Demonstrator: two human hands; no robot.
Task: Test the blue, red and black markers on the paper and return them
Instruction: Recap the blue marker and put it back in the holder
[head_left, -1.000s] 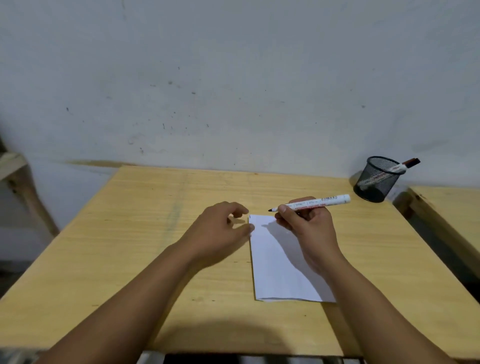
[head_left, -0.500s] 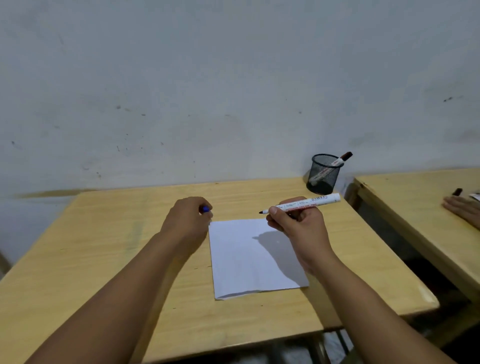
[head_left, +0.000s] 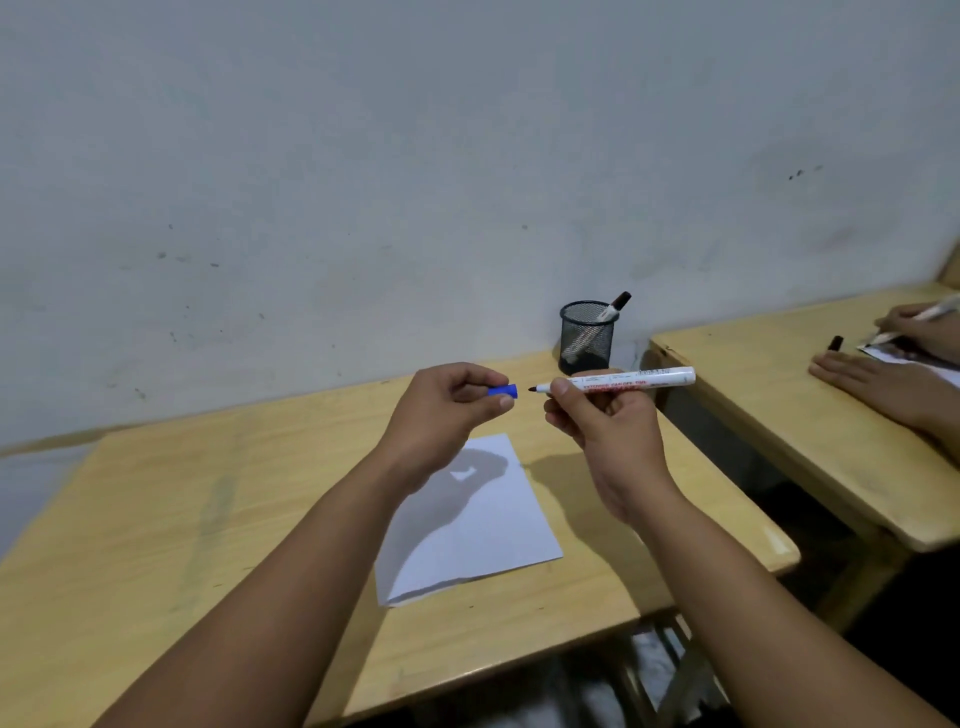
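My right hand (head_left: 605, 431) grips an uncapped white marker (head_left: 623, 380), held level above the table with its dark tip pointing left. My left hand (head_left: 444, 413) pinches the blue cap (head_left: 503, 391), whose open end faces the tip a short gap away. Below both hands a white sheet of paper (head_left: 483, 530) lies on the wooden table (head_left: 156, 519). At the table's far right corner stands a black mesh pen holder (head_left: 587, 335) with a dark-capped marker (head_left: 615, 304) leaning out of it.
A second wooden desk (head_left: 779, 395) stands to the right across a narrow gap. Another person's hands (head_left: 878, 379) rest on it with a pen and a small dark cap (head_left: 835, 343). A grey wall rises behind both tables.
Both hands have risen off the table and come together. The blue cap now shows between my left fingers, close to the marker's tip. The view has swung to the right.
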